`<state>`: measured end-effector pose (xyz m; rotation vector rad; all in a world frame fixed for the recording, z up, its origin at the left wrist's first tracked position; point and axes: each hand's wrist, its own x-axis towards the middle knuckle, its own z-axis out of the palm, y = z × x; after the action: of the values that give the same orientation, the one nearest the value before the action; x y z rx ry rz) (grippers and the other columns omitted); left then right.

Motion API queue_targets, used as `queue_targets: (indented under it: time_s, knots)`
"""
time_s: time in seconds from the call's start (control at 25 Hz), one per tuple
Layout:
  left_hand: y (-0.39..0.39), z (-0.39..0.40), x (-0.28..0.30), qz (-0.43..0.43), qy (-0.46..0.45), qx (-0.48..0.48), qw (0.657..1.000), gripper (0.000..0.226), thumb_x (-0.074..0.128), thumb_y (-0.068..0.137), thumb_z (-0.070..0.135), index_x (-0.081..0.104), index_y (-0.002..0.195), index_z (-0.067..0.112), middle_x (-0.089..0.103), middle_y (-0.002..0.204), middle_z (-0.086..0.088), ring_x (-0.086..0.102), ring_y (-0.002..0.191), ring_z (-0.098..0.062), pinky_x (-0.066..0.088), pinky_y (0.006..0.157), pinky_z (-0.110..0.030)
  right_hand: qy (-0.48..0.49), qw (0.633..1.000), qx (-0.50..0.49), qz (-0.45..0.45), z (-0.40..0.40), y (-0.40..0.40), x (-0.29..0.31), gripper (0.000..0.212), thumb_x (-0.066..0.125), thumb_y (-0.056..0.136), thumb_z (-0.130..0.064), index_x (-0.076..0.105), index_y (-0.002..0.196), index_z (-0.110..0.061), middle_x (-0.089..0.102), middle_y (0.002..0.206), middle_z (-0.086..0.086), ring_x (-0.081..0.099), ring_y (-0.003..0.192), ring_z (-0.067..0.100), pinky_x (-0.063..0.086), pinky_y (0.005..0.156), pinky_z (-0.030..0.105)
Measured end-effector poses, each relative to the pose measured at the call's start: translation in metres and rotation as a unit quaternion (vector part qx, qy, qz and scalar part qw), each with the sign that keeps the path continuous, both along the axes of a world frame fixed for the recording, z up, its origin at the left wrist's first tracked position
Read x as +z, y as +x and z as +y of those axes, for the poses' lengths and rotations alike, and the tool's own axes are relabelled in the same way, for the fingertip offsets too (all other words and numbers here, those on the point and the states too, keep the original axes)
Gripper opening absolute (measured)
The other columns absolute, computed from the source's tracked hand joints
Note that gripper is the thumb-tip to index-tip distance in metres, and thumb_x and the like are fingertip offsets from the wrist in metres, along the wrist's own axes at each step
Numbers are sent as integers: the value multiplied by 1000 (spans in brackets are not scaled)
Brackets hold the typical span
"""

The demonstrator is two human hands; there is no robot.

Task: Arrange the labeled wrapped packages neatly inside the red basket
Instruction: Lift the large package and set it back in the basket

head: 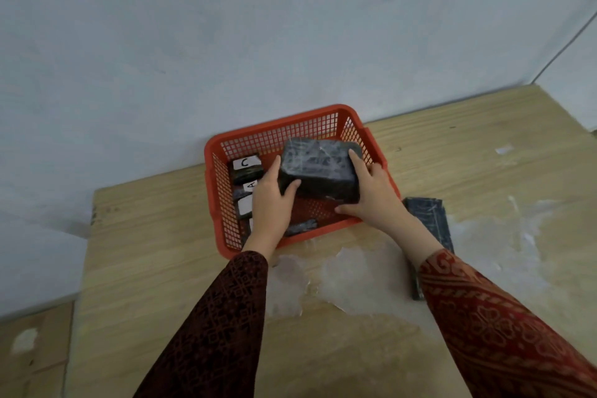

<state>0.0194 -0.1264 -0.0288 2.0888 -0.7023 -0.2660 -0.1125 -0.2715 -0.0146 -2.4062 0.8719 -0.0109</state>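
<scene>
Both hands are on it: the left hand (271, 200) clasps the near-left end of a big dark wrapped package (318, 171), thumb hooked over its front edge, while the right hand (371, 191) grips the right end with fingers running up the side. The package hangs tilted over the open right half of the red basket (219, 145), not yet set down. Along the left wall inside, smaller packages stand in a row, one labeled C (246, 162), another labeled A (251, 185). To land this well, I'd say level it out, lower it flat into the free space and nudge it square against that row, label side showing if it has one. No label is visible on the held package. The lower packages in the row sit behind the left hand. Another dark package (429, 220) waits on the surface (161, 268) just right of the basket, partly covered by the right forearm.
</scene>
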Motion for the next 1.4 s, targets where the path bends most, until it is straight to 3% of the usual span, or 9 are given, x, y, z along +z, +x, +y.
queue_targets:
  time_s: [0.2,0.36,0.52,0.76,0.92,1.08,1.2,1.32,1.4]
  knots:
    - [4,8,43,45,-74,78,993,49,63,86,46,61,125,16,65,121,-2,59,113,-15,48,91,-23,-67,976,40,-203,0,-6,33,68,83,66,-36,50,121,-14,44,117,10,49,108,27,47,91,41]
    - [1,34,69,193,-203,-9,960,53,72,71,51,68,117,25,71,114,5,65,108,-11,54,91,-26,152,943,29,-296,7,-15,54,42,72,78,-40,52,112,-26,61,110,-3,60,104,16,51,84,28]
    - [-8,52,75,244,-243,-35,938,49,79,66,45,70,111,26,74,109,1,69,103,-19,58,84,-33,308,904,-19,-296,20,-25,55,23,63,86,-41,58,109,-39,68,102,-19,66,97,-2,52,67,8]
    - [-2,66,90,256,-210,-60,942,21,77,76,26,75,95,33,77,95,5,73,86,-16,56,63,-22,247,946,114,-178,18,-31,67,51,69,83,-31,49,130,-30,59,121,-9,60,108,6,53,90,30]
    - [2,62,107,242,-148,-152,947,31,79,68,37,75,98,32,76,98,4,73,89,-18,57,69,-23,284,937,166,-114,26,-23,79,61,66,81,-50,41,135,-35,60,122,-12,62,106,2,53,84,24]
    - [-6,55,104,230,-188,-44,954,49,86,59,40,72,104,29,74,105,2,71,94,-18,58,77,-31,266,941,132,-162,40,-16,71,55,55,88,-50,40,137,-30,59,126,-11,58,111,3,46,93,28]
    - [-23,52,86,321,-259,47,910,49,81,70,34,64,115,24,72,108,-2,73,88,-15,58,66,-26,279,933,57,-219,51,-11,61,51,54,89,-49,41,134,-29,60,119,-14,58,109,5,45,91,27]
    - [-41,48,75,374,-235,7,897,37,69,84,36,61,119,28,74,104,2,73,87,-12,57,60,-22,314,908,-33,-276,57,-10,55,42,55,90,-47,39,127,-37,58,114,-20,59,104,-2,45,79,15]
    - [-41,49,75,370,-216,-17,904,25,65,87,35,66,111,32,76,97,5,73,86,-12,56,61,-21,309,912,-37,-268,51,-12,56,59,62,84,-48,36,135,-32,57,126,-8,60,103,-1,50,78,18]
